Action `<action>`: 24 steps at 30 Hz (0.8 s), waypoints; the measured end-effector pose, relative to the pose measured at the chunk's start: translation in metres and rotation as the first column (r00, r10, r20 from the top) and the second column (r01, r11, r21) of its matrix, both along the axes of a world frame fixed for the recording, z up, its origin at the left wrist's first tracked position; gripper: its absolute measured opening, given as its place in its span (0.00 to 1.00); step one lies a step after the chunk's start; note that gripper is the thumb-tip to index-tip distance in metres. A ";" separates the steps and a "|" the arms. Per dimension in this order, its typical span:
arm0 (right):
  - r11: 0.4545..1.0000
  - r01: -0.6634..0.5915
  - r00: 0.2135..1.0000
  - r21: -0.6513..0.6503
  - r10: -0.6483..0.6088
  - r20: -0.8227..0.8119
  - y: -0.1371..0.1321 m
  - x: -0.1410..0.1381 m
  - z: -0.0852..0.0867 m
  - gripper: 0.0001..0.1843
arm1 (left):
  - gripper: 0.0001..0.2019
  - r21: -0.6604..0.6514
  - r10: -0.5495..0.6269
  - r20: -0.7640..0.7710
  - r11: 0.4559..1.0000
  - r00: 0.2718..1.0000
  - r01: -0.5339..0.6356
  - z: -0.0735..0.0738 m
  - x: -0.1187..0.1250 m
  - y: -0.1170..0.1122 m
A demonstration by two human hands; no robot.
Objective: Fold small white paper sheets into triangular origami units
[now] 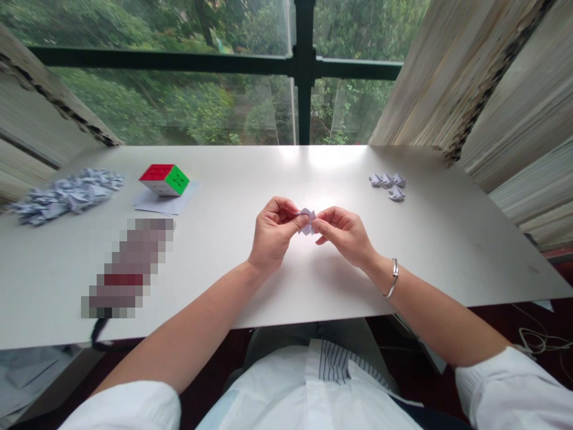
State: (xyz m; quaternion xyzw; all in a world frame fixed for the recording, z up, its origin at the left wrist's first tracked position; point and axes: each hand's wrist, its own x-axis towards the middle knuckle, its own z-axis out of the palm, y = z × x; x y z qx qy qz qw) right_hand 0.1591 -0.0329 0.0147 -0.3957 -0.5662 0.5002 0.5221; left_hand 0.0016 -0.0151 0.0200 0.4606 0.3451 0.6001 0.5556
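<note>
Both my hands meet over the middle of the white table (286,280). Between their fingertips is a small folded piece of pale lilac paper (307,220). My left hand (273,233) pinches its left side with thumb and forefinger, the other fingers curled. My right hand (342,234) pinches its right side; a silver bracelet circles that wrist. The paper is held just above the tabletop.
A heap of several folded lilac paper pieces (67,194) lies at the far left. A colour cube (165,179) sits on a sheet of paper (166,200). A few folded pieces (388,184) lie at the right. A blurred-out object (129,266) lies front left. Window behind.
</note>
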 end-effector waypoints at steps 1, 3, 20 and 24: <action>1.000 0.012 1.000 0.019 -0.012 0.010 0.000 0.000 0.000 0.17 | 0.18 0.003 -0.003 0.010 1.000 1.000 0.003 -0.001 0.000 0.000; 0.995 0.064 0.996 0.083 -0.068 0.050 -0.001 0.000 -0.002 0.15 | 0.19 -0.001 -0.016 0.014 1.000 1.000 0.016 -0.002 0.002 0.001; 0.576 -0.078 0.467 0.813 -0.700 0.541 -0.001 0.014 -0.006 0.07 | 0.18 -0.250 -0.179 0.077 0.949 0.981 0.193 -0.004 0.000 -0.002; 0.583 -0.085 0.472 0.808 -0.691 0.548 -0.001 0.014 -0.007 0.07 | 0.22 -0.244 -0.183 0.110 0.948 0.977 0.205 -0.004 -0.002 0.000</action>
